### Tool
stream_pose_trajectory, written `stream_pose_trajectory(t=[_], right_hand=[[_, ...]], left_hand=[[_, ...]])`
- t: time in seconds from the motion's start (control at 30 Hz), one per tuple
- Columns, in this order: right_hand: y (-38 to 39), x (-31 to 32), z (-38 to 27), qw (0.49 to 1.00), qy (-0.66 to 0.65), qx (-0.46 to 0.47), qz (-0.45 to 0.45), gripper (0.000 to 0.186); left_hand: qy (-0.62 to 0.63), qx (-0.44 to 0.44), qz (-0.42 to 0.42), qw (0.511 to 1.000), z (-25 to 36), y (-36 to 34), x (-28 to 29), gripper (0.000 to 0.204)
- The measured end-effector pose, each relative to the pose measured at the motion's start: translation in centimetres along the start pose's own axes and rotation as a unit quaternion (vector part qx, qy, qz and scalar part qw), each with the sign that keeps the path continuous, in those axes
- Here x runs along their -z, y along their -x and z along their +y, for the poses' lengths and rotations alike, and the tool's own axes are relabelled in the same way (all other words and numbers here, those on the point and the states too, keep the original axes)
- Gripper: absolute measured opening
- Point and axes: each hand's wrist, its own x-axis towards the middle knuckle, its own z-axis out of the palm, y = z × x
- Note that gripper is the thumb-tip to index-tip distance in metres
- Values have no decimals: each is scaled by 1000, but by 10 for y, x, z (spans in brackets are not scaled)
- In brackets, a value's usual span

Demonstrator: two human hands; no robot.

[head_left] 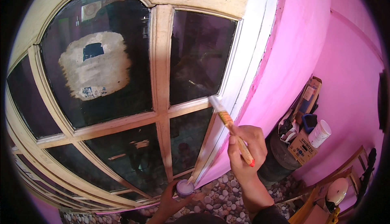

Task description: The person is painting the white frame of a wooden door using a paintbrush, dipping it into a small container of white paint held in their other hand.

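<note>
My right hand (248,147) grips the flat paintbrush (224,116), my left hand (170,203) the paint cup (185,189); the right door stile (245,53) appears coated, the left muntins (48,96) uncoated.

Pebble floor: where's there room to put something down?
Some bare pebble floor shows between the held cup and the right forearm. It's crowded at the dark barrel, with a cardboard box and white bucket piled there.

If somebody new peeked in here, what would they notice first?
Probably the bright pink wall, filling much of the right side. Next, a ragged pale patch on the big dark pane, upper left. Then, just right of middle, the right hand holding a paintbrush to the wooden frame.
</note>
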Motion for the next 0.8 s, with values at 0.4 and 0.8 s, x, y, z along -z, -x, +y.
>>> stream_pose_trajectory(t=[0.4,0.8], right_hand=[[7,-19,-21,999,-35,23,-34,35],[6,-10,-19,993,-103,-59,-11,24]], left_hand=[[-2,-10,11,1000,-7,-1,-1,75],[14,-3,20,1000,1,0,2,73]])
